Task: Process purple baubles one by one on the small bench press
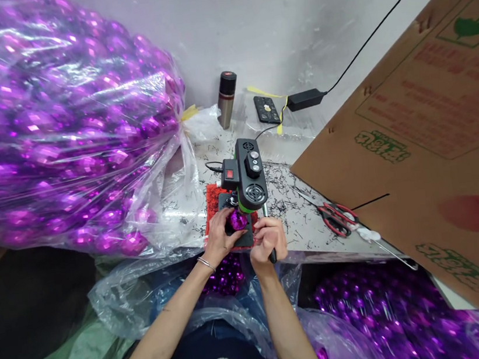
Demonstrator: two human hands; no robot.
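A small black bench drill press [248, 172] with a red switch stands on a red mat [211, 198] at the table's front. Under its head sits a shiny purple faceted ball [238, 219]. My left hand [221, 235] has its thumb and fingers closed around the ball, steadying it on the black base. My right hand [268, 239] is wrapped round the black-gripped lever [273, 255] at the machine's right side. The contact between the tool tip and the ball is hidden by the head. More purple balls [224, 275] lie in clear plastic on my lap.
A huge clear bag of purple balls [59, 121] fills the left. Behind the machine stand a flask [228, 98], a phone [266, 110] and a power adapter [306, 99]. Red-handled scissors [335, 218] lie right, beside a cardboard box [437, 141]. Dark clippings litter the table [289, 220].
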